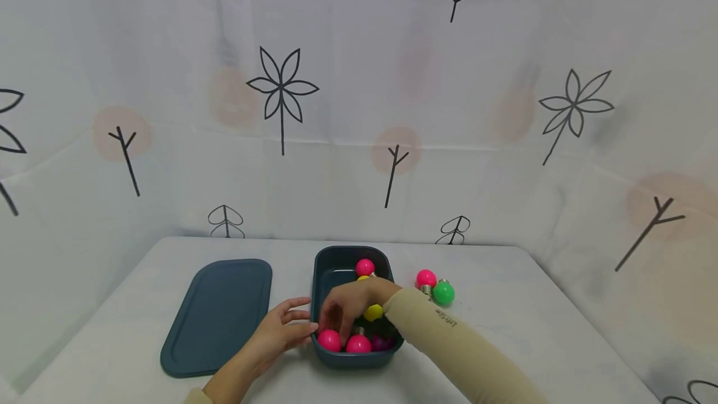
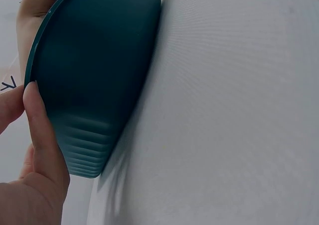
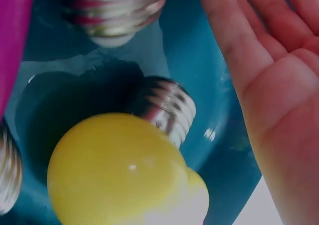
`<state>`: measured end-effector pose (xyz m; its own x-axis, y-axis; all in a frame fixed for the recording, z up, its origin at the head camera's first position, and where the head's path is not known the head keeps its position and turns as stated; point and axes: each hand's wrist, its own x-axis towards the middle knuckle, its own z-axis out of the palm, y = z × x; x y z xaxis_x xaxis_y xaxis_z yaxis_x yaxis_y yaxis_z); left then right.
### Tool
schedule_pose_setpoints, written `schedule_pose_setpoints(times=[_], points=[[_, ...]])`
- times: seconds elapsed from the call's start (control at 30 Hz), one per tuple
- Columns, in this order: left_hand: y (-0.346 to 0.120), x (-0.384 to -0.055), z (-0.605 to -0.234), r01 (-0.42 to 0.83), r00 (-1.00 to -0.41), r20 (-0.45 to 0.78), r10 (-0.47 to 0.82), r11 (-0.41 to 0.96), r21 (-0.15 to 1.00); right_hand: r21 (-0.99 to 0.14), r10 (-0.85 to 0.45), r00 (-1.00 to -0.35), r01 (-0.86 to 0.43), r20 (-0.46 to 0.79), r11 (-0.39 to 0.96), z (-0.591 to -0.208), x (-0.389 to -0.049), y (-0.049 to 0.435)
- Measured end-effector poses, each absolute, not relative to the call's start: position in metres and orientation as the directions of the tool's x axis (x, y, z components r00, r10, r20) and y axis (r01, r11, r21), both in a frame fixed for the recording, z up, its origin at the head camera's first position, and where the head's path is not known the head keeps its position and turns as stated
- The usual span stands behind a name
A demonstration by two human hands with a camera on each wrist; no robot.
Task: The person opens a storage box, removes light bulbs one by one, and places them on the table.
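A dark teal plastic box (image 1: 343, 360) holds several colored light bulbs with silver screw bases. My right hand (image 1: 350, 303) reaches down into it, fingers and thumb around a pink light bulb (image 1: 329, 341) at the near left corner. Beside that lie another pink bulb (image 1: 359, 344) and a purple bulb (image 1: 383, 343). A yellow bulb (image 3: 114, 170) fills the lower part of the right wrist view, left of the palm. With fairly straight fingers, my left hand (image 1: 278, 331) touches the box's left rim from outside; the left wrist view shows its thumb (image 2: 40, 115) against the rim.
A flat dark teal lid (image 1: 227, 313) lies on the white-covered table (image 1: 493, 323) left of the box. Right of the box sit a pink bulb (image 1: 426, 278) and a green bulb (image 1: 444, 293). A patterned white curtain (image 1: 348, 192) hangs behind the table.
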<state>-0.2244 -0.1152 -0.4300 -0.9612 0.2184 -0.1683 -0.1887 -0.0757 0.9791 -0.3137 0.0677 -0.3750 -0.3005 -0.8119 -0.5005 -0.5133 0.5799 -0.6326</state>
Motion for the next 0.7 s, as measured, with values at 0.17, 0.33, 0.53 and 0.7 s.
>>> schedule_pose_setpoints(times=[0.17, 0.33, 0.53, 0.7], points=[[-0.115, -0.224, -0.429, -0.19, -0.961, -0.169, 0.219, -0.076, 0.979, -0.625, -0.82, -0.303, -0.535, -0.485, 0.568, -0.371, -0.312, 0.068], [-0.115, -0.224, -0.429, -0.188, -0.961, -0.169, 0.218, -0.07, 0.98, -0.667, -0.848, -0.337, -0.524, -0.41, 0.53, -0.363, -0.314, 0.073], [-0.114, -0.224, -0.429, -0.188, -0.962, -0.168, 0.218, -0.076, 0.979, -0.719, -0.86, -0.389, -0.487, -0.33, 0.496, -0.351, -0.315, 0.084], [-0.114, -0.224, -0.429, -0.187, -0.962, -0.167, 0.217, -0.075, 0.98, -0.709, -0.848, -0.449, -0.499, -0.281, 0.499, -0.342, -0.314, 0.092]])
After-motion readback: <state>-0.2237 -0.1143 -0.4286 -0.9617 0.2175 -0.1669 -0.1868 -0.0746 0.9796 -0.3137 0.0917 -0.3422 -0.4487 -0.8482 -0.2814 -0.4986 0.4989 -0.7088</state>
